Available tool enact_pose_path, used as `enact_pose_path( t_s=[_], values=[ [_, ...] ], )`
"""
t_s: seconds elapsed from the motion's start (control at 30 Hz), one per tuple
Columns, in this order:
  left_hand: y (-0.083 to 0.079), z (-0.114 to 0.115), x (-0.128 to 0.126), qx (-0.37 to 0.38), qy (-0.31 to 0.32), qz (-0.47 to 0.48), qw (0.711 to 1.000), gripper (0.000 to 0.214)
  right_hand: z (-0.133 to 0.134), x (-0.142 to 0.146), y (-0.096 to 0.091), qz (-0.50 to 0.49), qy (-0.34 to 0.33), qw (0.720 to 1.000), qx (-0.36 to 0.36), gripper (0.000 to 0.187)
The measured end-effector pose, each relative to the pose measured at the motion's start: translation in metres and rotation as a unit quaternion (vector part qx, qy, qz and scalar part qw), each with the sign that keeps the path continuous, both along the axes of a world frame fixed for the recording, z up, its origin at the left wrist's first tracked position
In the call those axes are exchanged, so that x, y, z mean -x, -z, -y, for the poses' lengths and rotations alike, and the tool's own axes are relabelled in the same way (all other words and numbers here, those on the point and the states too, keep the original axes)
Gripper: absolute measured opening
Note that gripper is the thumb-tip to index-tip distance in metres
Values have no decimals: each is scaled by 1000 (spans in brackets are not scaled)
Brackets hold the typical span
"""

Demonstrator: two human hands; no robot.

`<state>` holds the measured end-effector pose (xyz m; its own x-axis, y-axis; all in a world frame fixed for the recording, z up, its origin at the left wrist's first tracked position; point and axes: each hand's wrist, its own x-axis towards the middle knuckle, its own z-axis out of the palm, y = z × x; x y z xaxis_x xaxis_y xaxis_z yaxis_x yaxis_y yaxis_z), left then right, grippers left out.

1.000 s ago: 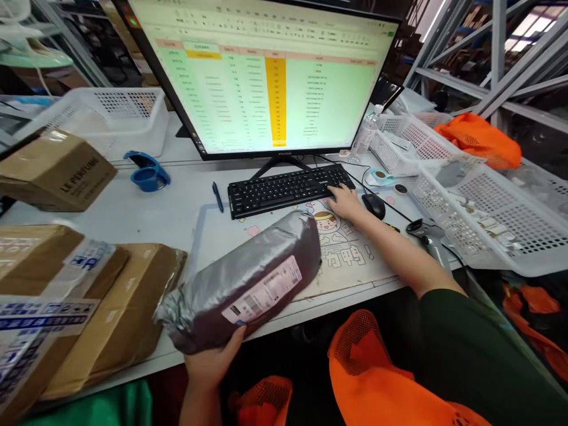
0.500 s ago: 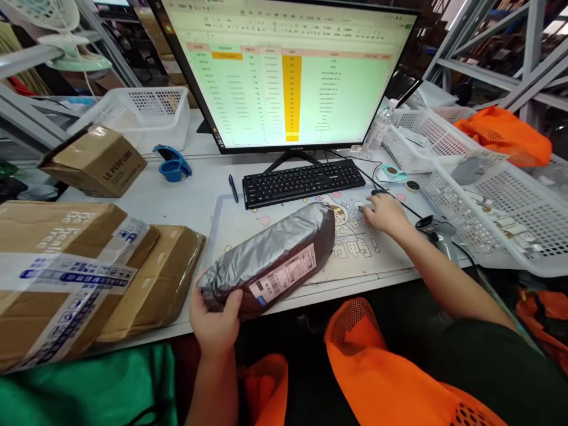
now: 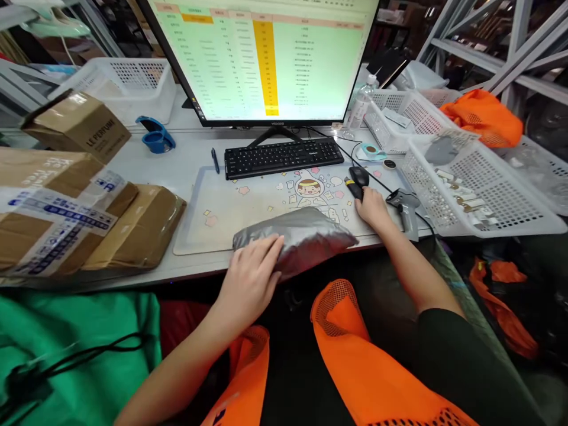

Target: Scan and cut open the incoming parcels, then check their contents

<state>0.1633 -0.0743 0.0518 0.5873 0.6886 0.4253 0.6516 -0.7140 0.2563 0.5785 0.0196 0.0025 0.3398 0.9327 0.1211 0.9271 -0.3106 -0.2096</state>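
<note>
A grey plastic mailer parcel (image 3: 310, 234) lies at the front edge of the desk on a cartoon desk mat (image 3: 248, 204). My left hand (image 3: 252, 275) grips its near left end, fingers curled over the top. My right hand (image 3: 371, 208) rests on the mat just right of the parcel, between the black mouse (image 3: 358, 176) and a grey barcode scanner (image 3: 404, 207); its fingers are bent and I cannot see anything in them. A black keyboard (image 3: 284, 157) and a monitor (image 3: 266, 59) showing a green spreadsheet stand behind.
Taped cardboard boxes (image 3: 66, 213) sit stacked at the left, with a brown box (image 3: 80, 127) and a blue tape dispenser (image 3: 154, 136) behind. White mesh baskets (image 3: 470, 189) stand right and back left. Orange mesh bags (image 3: 368, 355) and a green bag (image 3: 80, 355) hang below the desk edge.
My left hand has lowered the parcel flat onto the desk edge, label side down. My right hand left the keyboard and came back past the mouse toward the scanner.
</note>
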Motion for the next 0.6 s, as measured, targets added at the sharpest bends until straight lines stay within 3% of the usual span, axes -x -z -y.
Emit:
enact_pose_path(
  t_s=[0.07, 0.17, 0.23, 0.3, 0.43, 0.6],
  values=[
    [20, 1, -11, -42, 0, -9, 999, 47, 11, -3, -1, -12, 8, 1000, -24, 55],
    [44, -4, -20, -94, 18, 90, 991, 26, 53, 0, -5, -77, 8, 989, -128, 48],
    [51, -7, -27, -100, 26, 161, 981, 9, 93, 9, -13, -120, -35, 971, -203, 44],
    [51, -10, -39, -84, -3, 211, 974, 6, 134, 25, -26, -130, -108, 956, -238, 43],
    [45, -18, -63, -37, -51, 276, 959, 19, 188, 61, -53, -101, -250, 939, -215, 38],
    [53, -24, -52, -59, 5, 260, 964, 3, 193, 82, -57, -46, -326, 929, -171, 37]
  ],
)
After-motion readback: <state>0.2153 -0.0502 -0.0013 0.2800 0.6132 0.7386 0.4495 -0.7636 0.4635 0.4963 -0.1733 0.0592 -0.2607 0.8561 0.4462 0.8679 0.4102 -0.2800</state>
